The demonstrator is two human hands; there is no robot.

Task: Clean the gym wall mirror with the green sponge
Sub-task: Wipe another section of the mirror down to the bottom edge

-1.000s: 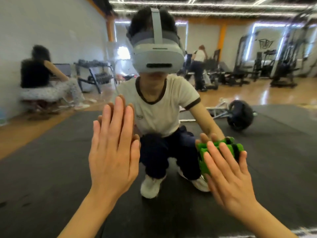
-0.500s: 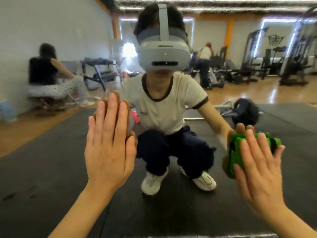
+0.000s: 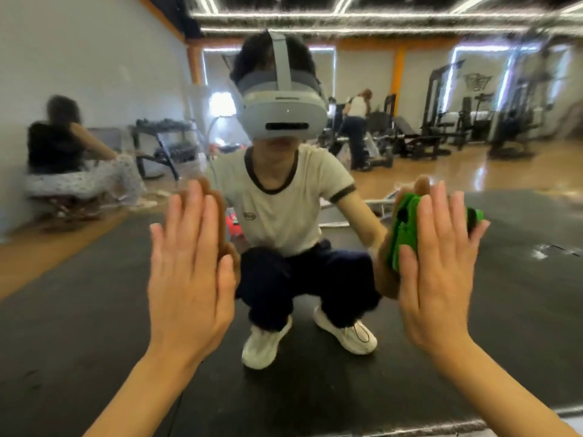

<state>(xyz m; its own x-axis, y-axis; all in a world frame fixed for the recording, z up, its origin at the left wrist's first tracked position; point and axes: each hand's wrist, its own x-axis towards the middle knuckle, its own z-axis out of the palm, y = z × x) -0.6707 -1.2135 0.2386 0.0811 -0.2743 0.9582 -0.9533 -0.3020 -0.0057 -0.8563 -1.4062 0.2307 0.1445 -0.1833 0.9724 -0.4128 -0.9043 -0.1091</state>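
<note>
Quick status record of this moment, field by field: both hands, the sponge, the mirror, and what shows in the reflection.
left hand: left hand flat on the glass, fingers straight and together, pointing up
right hand: right hand presses the green sponge against the glass with straight fingers
sponge: between right palm and glass, its green edge showing left of the fingers
mirror: wall mirror fills the view; its bottom edge shows at lower right
reflection: crouching person in a headset, black floor mat, weight machines, two other people

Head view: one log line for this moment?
left hand: flat on gym wall mirror | right hand: straight fingers pressing green sponge to mirror | phase: wiping
</note>
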